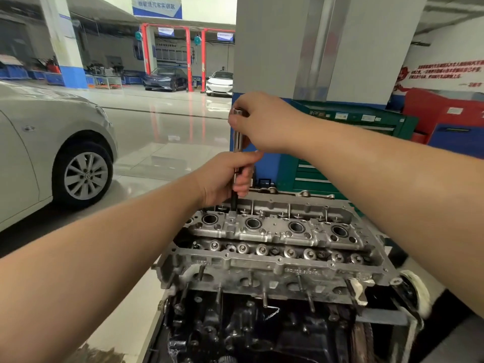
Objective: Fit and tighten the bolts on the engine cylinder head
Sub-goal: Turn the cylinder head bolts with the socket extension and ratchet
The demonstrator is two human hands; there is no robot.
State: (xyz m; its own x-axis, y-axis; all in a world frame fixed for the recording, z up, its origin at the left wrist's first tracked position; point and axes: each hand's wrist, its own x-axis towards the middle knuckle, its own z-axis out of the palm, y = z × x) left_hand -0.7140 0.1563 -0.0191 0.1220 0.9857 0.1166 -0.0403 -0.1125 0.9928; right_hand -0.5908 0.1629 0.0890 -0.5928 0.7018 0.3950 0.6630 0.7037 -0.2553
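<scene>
The aluminium cylinder head (275,260) sits on the engine block, with its spark plug wells and valve gear facing up. A long metal extension bar with a socket (237,138) stands upright over the far left part of the head. Its dark lower end (233,203) enters the head near the back edge. My left hand (225,176) grips the bar's lower shaft. My right hand (259,121) holds the bar's top end, fingers curled round it. The bolt under the socket is hidden.
A silver car (52,153) is parked at the left. Behind the engine stand a blue and white pillar (301,48), a green tool cabinet (353,121) and a red cabinet (445,113). Studs stick out of the head's near face (262,286).
</scene>
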